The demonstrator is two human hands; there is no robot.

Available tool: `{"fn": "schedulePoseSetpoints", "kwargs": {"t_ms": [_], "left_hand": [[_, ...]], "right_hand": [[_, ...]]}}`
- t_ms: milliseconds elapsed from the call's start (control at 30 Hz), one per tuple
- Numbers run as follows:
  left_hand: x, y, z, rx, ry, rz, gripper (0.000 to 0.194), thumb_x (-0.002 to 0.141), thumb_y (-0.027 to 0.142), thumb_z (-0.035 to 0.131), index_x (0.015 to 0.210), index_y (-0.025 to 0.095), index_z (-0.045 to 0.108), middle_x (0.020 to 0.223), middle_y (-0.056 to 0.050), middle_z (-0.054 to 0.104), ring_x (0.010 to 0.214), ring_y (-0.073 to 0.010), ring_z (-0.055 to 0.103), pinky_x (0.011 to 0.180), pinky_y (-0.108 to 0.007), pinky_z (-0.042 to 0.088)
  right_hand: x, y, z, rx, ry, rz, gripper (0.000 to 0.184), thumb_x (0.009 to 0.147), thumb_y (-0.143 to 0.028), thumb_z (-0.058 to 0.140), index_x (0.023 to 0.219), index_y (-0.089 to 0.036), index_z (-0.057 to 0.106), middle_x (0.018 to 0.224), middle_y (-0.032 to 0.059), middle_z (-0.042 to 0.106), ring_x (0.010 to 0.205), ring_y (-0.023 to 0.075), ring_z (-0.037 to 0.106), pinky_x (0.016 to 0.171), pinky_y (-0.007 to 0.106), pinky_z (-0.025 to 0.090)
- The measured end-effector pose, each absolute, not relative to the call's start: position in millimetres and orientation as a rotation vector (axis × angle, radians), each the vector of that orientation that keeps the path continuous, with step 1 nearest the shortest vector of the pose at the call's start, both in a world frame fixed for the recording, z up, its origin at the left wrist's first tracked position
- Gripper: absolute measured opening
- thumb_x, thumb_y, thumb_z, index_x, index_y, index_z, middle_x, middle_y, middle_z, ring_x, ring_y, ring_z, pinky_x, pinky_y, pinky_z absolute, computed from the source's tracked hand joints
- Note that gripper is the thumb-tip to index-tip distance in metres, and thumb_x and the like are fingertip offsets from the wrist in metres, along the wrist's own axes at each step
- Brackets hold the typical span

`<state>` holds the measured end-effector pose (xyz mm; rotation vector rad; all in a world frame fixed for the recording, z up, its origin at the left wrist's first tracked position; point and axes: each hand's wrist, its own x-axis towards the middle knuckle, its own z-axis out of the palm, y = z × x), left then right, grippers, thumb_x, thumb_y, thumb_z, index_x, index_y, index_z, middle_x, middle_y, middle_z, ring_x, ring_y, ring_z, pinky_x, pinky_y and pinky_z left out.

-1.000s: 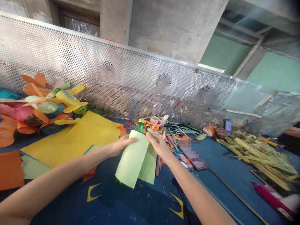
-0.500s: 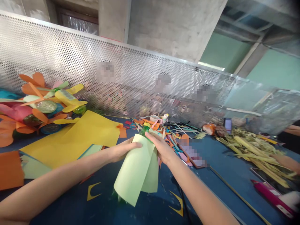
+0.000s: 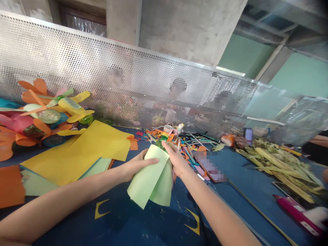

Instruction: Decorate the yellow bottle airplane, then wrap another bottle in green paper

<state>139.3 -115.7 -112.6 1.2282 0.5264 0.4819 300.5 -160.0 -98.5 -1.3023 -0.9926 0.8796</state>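
A pale green paper sheet (image 3: pixel 146 184) is wrapped around a green plastic bottle (image 3: pixel 161 142) with a yellow cap. Only the bottle's neck shows above the paper, and the sheet's two lower flaps spread apart at the front. My left hand (image 3: pixel 140 164) grips the wrapped sheet from the left, thumb across its front. On the other side, my right hand (image 3: pixel 176 159) presses the paper's upper edge against the bottle near the neck, fingers mostly hidden behind. Both hands are closed on the paper and bottle together, above the blue tabletop (image 3: pixel 123 225).
Yellow paper sheets (image 3: pixel 84 153) and paper-flower bottles (image 3: pixel 46 116) lie at left. Colourful scraps (image 3: pixel 189 153), a phone (image 3: pixel 208 167) and dried husks (image 3: pixel 282 164) spread rightward. A magenta tool (image 3: pixel 297 215) sits near right. A perforated metal screen (image 3: pixel 143 82) stands behind, people beyond it.
The paper has been drawn more tightly around the bottle, and its flaps now flare. Bottle and hands have shifted slightly right, with the left thumb further across the sheet.
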Motion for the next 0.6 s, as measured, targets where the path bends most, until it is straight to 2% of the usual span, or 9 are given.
{"fn": "schedulePoseSetpoints", "kwargs": {"t_ms": [200, 400, 600], "left_hand": [[140.3, -117.8, -122.1, 1.338, 0.617, 0.571, 0.075, 0.074, 0.050, 0.068, 0.135, 0.020, 0.037, 0.123, -0.017, 0.058, 0.098, -0.0295, 0.063, 0.075, -0.037, 0.052], [138.1, -121.4, -121.5, 1.519, 0.650, 0.708, 0.060, 0.076, 0.049, 0.065, 0.127, 0.023, 0.048, 0.119, -0.010, 0.060, 0.103, -0.0294, 0.058, 0.082, -0.036, 0.047], [137.9, -124.9, -115.4, 1.556, 0.592, 0.677, 0.067, 0.068, 0.040, 0.075, 0.126, 0.022, 0.047, 0.118, -0.012, 0.061, 0.100, -0.0300, 0.061, 0.079, -0.037, 0.049]], "right_hand": [[296.9, -159.5, -99.7, -1.255, -0.886, 0.918, 0.036, 0.071, -0.056, 0.064, 0.084, -0.023, 0.056, 0.073, -0.0004, 0.067, 0.071, 0.0218, 0.065, 0.060, 0.031, 0.050], [291.7, -166.1, -92.1, -1.276, -0.844, 0.959, 0.034, 0.070, -0.054, 0.065, 0.085, -0.025, 0.056, 0.072, -0.0021, 0.066, 0.069, 0.0210, 0.064, 0.061, 0.031, 0.049], [290.8, -170.7, -88.4, -1.336, -0.977, 0.886, 0.036, 0.075, -0.057, 0.058, 0.092, -0.025, 0.059, 0.078, 0.0000, 0.069, 0.070, 0.0210, 0.065, 0.060, 0.030, 0.050]]}}
